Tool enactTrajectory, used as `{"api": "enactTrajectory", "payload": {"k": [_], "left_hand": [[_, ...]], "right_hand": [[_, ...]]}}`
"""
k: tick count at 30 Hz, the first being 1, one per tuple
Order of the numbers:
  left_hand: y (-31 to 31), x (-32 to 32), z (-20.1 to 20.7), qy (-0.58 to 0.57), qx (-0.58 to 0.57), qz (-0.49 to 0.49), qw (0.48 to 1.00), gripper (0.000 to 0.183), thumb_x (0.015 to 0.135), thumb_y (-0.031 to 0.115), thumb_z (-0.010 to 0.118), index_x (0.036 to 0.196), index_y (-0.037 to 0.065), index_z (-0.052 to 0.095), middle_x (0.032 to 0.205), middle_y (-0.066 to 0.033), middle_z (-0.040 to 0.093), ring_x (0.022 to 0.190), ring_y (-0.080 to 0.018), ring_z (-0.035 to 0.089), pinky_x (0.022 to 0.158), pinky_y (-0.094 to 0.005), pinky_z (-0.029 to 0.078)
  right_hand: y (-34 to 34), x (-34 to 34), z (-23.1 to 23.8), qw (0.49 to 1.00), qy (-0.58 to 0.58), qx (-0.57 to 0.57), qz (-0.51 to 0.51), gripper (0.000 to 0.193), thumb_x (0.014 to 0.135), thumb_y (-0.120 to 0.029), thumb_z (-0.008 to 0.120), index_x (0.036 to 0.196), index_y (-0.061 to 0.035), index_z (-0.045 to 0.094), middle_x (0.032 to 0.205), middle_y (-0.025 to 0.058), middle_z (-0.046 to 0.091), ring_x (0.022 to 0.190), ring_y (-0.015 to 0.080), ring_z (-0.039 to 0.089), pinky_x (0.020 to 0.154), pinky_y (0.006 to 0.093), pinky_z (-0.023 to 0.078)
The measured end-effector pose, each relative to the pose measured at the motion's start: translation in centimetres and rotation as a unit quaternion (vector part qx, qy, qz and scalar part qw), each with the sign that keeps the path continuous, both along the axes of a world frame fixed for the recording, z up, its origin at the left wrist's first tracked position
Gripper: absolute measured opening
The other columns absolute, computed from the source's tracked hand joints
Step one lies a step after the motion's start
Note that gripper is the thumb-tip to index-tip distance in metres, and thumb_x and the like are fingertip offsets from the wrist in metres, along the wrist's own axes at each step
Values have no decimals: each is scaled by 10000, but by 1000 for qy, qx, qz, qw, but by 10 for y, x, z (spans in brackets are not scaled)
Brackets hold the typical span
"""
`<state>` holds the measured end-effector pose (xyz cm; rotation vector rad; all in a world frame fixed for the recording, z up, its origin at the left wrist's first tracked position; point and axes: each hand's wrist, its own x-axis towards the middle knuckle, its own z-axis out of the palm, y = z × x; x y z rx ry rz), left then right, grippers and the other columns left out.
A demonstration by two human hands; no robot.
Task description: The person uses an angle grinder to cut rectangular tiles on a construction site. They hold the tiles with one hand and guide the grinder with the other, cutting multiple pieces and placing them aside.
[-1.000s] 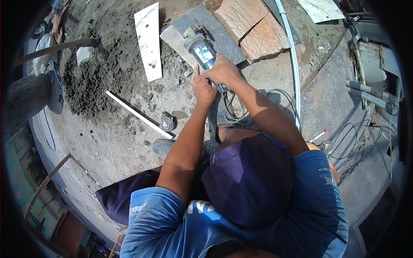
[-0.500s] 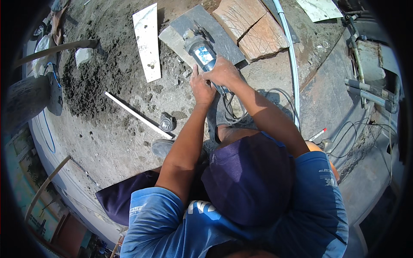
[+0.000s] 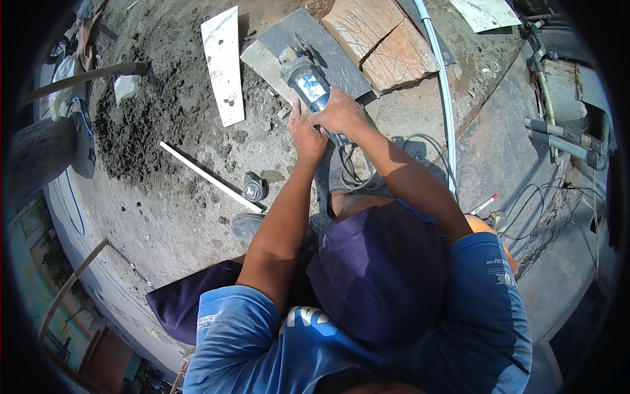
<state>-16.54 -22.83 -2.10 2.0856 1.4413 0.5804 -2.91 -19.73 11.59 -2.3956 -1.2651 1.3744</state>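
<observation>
Head: grinder (image 3: 308,84) across slab (image 3: 342,71) edge

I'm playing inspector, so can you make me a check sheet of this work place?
Surface: rough grey ground, with a dark heap of loose mixture at left.
Job's things: power tool over a grey slab; contact unclear.
Clutter: white strip, tape measure, white tile piece, red-tipped marker.
Hands: right hand wraps the tool; left hand at its near end, grip partly hidden.
Cables: grey cable looped near the tool; thin dark cable at right.
Surroundings: reddish stone slabs beyond, pipes at far right.
</observation>
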Motion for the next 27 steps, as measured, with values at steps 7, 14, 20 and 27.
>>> {"api": "enactTrajectory", "payload": {"k": [7,14,20,27], "left_hand": [[0,3,3,-16,15,3,1000,383,798,142,709,1166,40,702,1451,-144,583,1468,-417,370,1168,-568,283],[0,0,-1,-9,21,-5,1000,320,782,122,712,1082,8,701,1449,-157,578,1457,-434,381,1161,-578,293],[0,0,-4,-5,17,-3,1000,320,754,74,703,1065,-4,694,1456,-160,567,1458,-433,378,1157,-568,297],[0,2,-3,-14,18,3,1000,315,753,68,697,1058,-11,689,1453,-160,566,1467,-429,366,1151,-561,297]], "right_hand": [[-3,0,1,1000,-5,-2,-3,853,663,-391,849,1311,61,530,1299,289,635,1242,408,619,1049,445,498],[-5,1,0,1000,-1,8,3,882,640,-388,845,1315,76,518,1284,308,635,1233,424,621,1041,455,500],[-8,1,1,1000,4,11,-3,876,639,-373,842,1316,78,515,1280,311,636,1227,422,624,1042,441,501],[-10,1,1,1000,7,7,-5,850,644,-344,828,1316,73,515,1282,312,635,1226,421,625,1043,439,500]]}}
